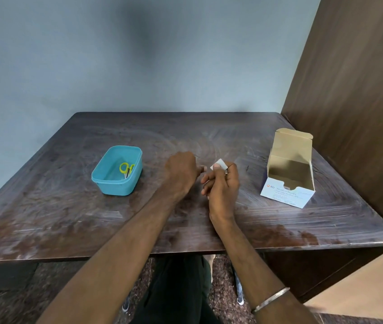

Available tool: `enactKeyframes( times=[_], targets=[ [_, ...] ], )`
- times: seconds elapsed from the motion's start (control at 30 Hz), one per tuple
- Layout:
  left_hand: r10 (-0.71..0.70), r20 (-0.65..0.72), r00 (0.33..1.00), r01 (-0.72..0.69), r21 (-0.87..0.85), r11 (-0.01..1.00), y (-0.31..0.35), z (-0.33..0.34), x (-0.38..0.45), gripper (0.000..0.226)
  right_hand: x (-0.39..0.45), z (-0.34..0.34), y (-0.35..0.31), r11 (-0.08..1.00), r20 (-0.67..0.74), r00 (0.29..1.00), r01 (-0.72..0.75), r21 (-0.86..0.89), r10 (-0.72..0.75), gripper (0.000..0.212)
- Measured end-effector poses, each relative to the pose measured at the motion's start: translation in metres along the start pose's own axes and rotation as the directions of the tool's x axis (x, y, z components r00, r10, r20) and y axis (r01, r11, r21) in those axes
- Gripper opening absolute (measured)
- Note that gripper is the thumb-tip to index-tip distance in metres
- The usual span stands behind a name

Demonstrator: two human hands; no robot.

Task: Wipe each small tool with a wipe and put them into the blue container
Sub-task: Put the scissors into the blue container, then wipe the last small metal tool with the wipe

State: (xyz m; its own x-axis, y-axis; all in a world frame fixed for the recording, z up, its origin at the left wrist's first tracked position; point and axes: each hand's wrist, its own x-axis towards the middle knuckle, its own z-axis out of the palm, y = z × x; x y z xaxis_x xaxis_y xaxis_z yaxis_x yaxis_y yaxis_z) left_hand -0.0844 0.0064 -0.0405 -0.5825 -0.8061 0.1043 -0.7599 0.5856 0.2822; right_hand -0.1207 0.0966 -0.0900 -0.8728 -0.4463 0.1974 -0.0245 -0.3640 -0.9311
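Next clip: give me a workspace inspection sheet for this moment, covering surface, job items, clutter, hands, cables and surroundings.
Surface: dark wooden table, smeared with pale wipe streaks.
Job items: blue container left of centre, lid off, yellow-handled scissors inside; white wipe pinched in the right hand; open alcohol swab box on the right, flap up.
Clutter: nothing seen.
Hands: left hand closed, its contents hidden; right hand holds the wipe; both meet above table centre.
Cables: nothing seen.
Surroundings: pale blue wall behind, brown wooden panel on the right, speckled floor below.
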Motion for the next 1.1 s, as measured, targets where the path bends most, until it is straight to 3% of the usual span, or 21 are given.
enactKeyframes(
  times=[0.23,0.37,0.47,0.6,0.7,0.77,0.97,1.1],
  targets=[
    [-0.018,-0.01,1.0,0.018,0.055,0.998,-0.006,0.009,0.009,0.024,0.0,0.0,-0.001,1.0,0.008,1.0,-0.015,-0.016,0.015,0.016],
    [-0.007,-0.069,0.998,0.003,-0.055,0.998,-0.019,0.008,0.006,0.022,0.003,-0.001,0.006,0.996,-0.021,0.999,-0.031,-0.079,0.03,0.01],
    [-0.029,-0.156,0.987,-0.015,-0.275,0.961,-0.035,0.011,-0.005,0.017,0.004,0.0,0.008,0.993,-0.02,0.998,-0.066,-0.102,0.064,0.005],
    [-0.058,-0.219,0.974,-0.084,-0.587,0.805,-0.052,0.016,-0.028,0.024,0.001,0.0,0.003,0.989,0.146,0.987,-0.051,-0.142,0.071,0.011],
    [-0.044,-0.194,0.98,-0.134,-0.811,0.569,-0.054,0.013,-0.046,0.021,-0.001,0.001,0.001,0.987,0.218,0.973,-0.035,-0.154,0.068,0.009],
    [-0.034,-0.178,0.984,-0.141,-0.871,0.47,-0.055,0.013,-0.053,0.021,-0.002,0.001,-0.001,0.986,0.235,0.97,-0.033,-0.162,0.071,0.009],
    [-0.01,-0.144,0.989,-0.132,-0.93,0.343,-0.059,0.02,-0.058,0.026,-0.003,-0.001,-0.002,0.988,0.287,0.956,-0.018,-0.155,0.062,0.004],
    [0.037,-0.13,0.991,-0.135,-0.947,0.291,-0.062,0.021,-0.056,0.031,-0.001,-0.001,-0.001,0.994,0.293,0.953,-0.045,-0.103,0.073,0.013]
  ],
)
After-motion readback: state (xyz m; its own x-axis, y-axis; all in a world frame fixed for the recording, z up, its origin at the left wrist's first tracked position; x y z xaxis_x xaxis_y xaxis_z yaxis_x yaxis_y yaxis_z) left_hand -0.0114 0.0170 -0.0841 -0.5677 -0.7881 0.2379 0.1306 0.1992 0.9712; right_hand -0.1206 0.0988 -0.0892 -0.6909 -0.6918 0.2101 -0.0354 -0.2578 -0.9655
